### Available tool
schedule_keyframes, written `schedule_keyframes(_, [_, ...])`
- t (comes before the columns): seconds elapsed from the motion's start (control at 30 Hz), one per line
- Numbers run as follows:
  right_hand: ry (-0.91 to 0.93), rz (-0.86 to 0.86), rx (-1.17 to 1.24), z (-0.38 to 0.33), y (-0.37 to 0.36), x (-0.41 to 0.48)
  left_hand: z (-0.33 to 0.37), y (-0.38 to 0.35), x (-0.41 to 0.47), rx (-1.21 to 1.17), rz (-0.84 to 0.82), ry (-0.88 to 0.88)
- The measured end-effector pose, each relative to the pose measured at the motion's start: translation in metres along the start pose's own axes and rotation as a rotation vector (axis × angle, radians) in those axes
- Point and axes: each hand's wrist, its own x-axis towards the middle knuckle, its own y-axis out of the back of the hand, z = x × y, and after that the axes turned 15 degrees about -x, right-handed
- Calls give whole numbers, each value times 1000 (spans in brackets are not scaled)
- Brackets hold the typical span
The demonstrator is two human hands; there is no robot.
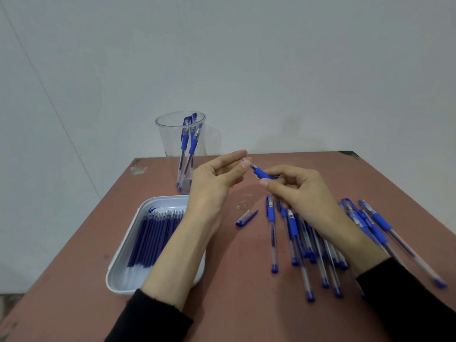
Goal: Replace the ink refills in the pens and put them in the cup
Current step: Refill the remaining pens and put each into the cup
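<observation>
Worktop point(246, 312), reddish brown, carries everything. Tray point(148, 203) of refills point(153, 238) sits at near left, partly hidden by the left forearm. Loose pens point(294, 230) lie heaped at right, under the right wrist. Cup point(170, 149), clear and upright, stands at far left with a few pens point(187, 144) inside. Left hand point(212, 188) is raised over the middle, thumb and forefinger pinching the tip of a pen point(262, 173). Right hand point(306, 193) grips that pen, fingers curled round it. Cap point(246, 217) lies alone between tray and heap.
</observation>
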Motion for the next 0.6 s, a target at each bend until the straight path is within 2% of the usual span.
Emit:
schedule_keyframes(0.23, [79,172,-254,6,-2,-2,4,4,2,-1,126,-18])
schedule_keyframes(0.33, [49,211,-325,9,-1,-2,6,7,3,101,175,-46])
schedule_keyframes(0.43, [-37,252,-332,13,5,0,5,10,5,347,163,-115])
schedule_keyframes(0.6, [-58,252,-336,13,7,1,-9,15,7,1074,13,-127])
